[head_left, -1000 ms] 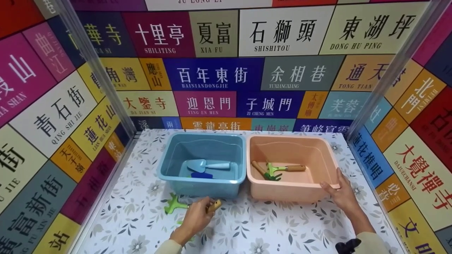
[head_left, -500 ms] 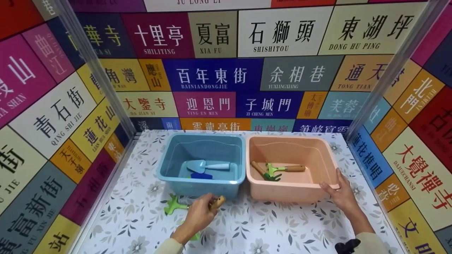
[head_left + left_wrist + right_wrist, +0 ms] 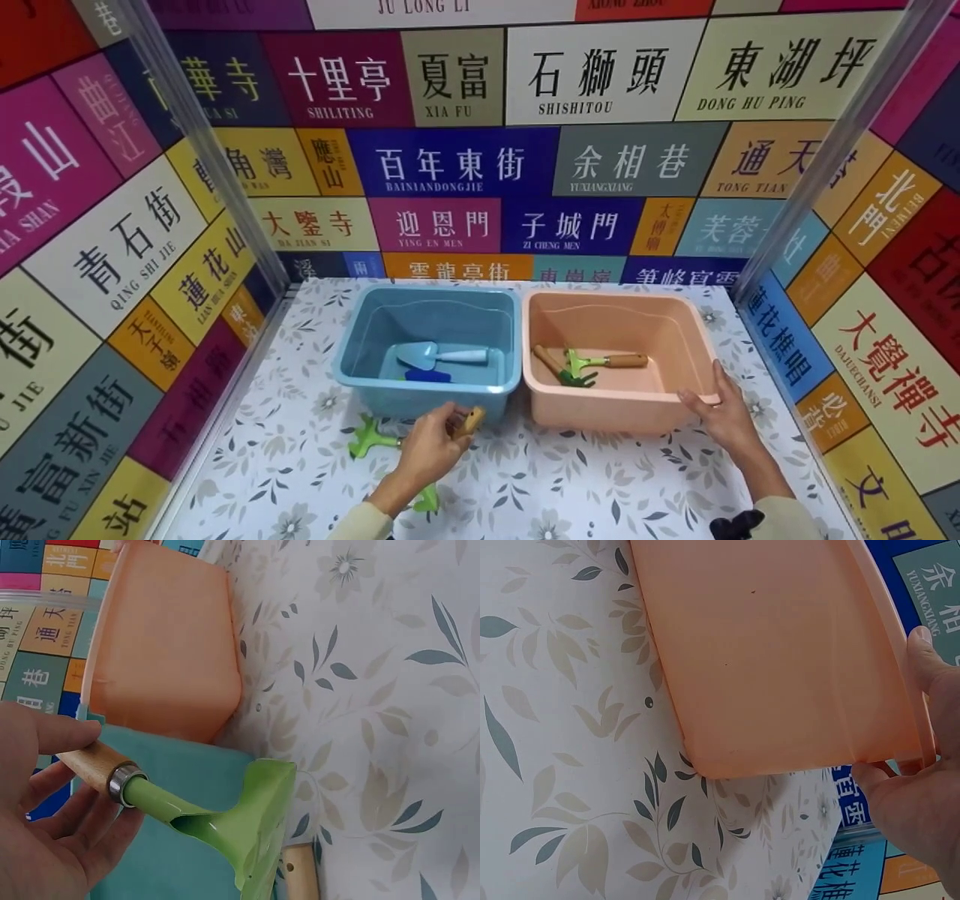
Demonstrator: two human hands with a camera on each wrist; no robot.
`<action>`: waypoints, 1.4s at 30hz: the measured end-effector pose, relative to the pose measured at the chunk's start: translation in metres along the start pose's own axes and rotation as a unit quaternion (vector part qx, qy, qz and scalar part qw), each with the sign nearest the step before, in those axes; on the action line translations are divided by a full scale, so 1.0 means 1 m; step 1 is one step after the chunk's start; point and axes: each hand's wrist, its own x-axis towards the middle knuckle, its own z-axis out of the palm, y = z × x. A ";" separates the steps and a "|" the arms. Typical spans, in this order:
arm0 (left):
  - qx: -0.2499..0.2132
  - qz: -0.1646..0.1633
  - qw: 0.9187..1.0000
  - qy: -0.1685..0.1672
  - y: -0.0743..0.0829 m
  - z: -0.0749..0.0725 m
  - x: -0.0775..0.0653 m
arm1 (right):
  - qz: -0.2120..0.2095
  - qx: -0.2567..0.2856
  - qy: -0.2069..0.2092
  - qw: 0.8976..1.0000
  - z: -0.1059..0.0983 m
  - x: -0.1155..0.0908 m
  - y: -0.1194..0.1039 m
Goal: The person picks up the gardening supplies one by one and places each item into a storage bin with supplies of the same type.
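Observation:
In the head view my left hand (image 3: 435, 446) holds a small garden hand rake by its wooden handle (image 3: 470, 422), in front of the blue bin (image 3: 420, 401). The rake's light green head (image 3: 262, 821) shows edge-on in the left wrist view, over the bin's front wall. A second green hand rake (image 3: 367, 437) lies on the table to the left, its handle partly hidden behind my hand. My right hand (image 3: 724, 412) grips the near right corner of the peach bin (image 3: 607, 412), thumb and fingers on either side of the rim.
Inside the blue bin lie a light blue trowel (image 3: 442, 354) and a dark blue piece (image 3: 427, 375). The peach bin holds a light green tool (image 3: 585, 361) and a dark green fork (image 3: 576, 378), both wooden-handled. Sign-covered walls (image 3: 450, 161) enclose the floral table (image 3: 585, 480).
My left hand has lifted the rake and moved slightly right and toward the blue bin; the green head now shows below the wrist. The right hand stays on the peach bin.

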 end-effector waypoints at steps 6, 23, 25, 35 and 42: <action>-0.014 0.007 1.000 -0.004 0.011 -0.001 0.001 | -0.016 0.005 -0.004 1.000 -0.001 0.000 0.001; -0.016 0.039 0.999 -0.020 0.056 0.014 0.014 | -0.009 0.004 -0.002 1.000 0.001 0.000 0.001; -0.012 0.044 0.999 -0.019 0.060 0.016 0.014 | -0.012 0.005 0.001 1.000 0.001 0.000 0.001; -0.062 0.024 0.997 -0.029 0.074 0.023 0.017 | -0.030 0.001 -0.003 1.000 0.000 -0.002 0.001; -0.128 -0.002 0.991 -0.031 0.079 0.025 0.027 | -0.012 -0.010 -0.006 1.000 -0.002 -0.003 -0.001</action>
